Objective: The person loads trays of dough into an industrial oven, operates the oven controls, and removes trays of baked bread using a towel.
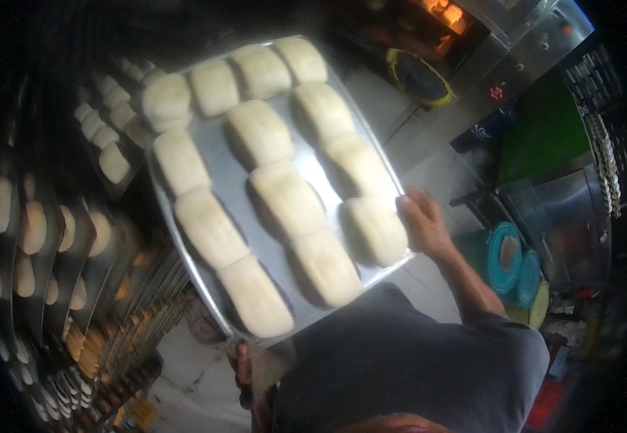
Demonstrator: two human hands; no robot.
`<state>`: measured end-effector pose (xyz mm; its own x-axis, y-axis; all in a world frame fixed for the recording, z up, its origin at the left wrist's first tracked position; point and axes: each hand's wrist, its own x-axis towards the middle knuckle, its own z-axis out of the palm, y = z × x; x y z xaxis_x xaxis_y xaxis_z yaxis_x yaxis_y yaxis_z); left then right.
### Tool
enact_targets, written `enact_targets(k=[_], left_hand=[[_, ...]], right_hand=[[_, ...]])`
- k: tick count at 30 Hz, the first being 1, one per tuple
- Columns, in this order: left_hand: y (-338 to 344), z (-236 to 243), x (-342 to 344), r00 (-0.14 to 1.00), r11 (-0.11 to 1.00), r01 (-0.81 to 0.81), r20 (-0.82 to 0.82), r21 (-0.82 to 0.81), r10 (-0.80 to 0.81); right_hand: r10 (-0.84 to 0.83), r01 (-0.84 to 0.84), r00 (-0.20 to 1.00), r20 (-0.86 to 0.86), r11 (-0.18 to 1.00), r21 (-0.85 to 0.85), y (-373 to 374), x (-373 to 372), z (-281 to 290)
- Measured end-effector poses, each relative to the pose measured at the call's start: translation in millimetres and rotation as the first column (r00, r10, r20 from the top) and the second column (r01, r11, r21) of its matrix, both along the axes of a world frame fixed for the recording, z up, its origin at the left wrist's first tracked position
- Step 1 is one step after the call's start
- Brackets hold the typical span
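Note:
A metal baking tray point(232, 189) is held up in front of me, tilted in the view. On it lie several pale, smooth dough pieces point(286, 199), some in touching rows and others apart. My right hand point(426, 222) grips the tray's right edge near its near corner, thumb by the rim. At the near left corner is my left hand point(243, 366), its fingers closed at the tray's edge; the tray hides part of it, and the area around it is dim.
Racks point(97, 281) with bread pieces on their shelves stand close at my left. Another tray of dough point(115, 162) sits behind. At the far right are a glowing oven opening point(443, 13), a steel cabinet point(562, 231) and teal-lidded tubs point(502, 258).

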<state>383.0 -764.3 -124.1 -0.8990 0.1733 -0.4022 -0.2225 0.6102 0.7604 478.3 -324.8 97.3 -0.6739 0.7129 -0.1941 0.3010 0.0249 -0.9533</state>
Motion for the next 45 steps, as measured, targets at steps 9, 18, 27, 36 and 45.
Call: enact_targets(k=[9,18,27,36,45], left_hand=[[189.7,-1.2,-99.7,0.944,0.916,0.33,-0.063,0.227,-0.324],[455.5,92.2,-232.9,0.794,0.793,0.573,-0.381,0.207,-0.474],[641.3,225.4,-342.7,0.642,0.794,0.602,-0.641,0.082,-0.42],[765.5,269.4,-451.7,0.526,0.762,0.647,-0.71,-0.022,-0.468],[855.5,266.7,-492.2,0.143,0.524,0.834,-0.851,-0.171,-0.505]], right_hand=[[-0.237,0.235,0.971,-0.003,0.958,0.165,95.7,25.5,14.5],[-0.375,0.371,0.925,-0.062,0.857,0.356,260.4,-80.3,33.3],[-0.364,0.402,0.909,-0.203,0.895,0.194,438.6,-192.4,10.4],[-0.501,0.498,0.803,-0.323,0.862,-0.098,511.3,-281.8,7.7],[-0.71,0.66,0.589,-0.386,0.698,-0.277,550.6,-392.3,7.2]])
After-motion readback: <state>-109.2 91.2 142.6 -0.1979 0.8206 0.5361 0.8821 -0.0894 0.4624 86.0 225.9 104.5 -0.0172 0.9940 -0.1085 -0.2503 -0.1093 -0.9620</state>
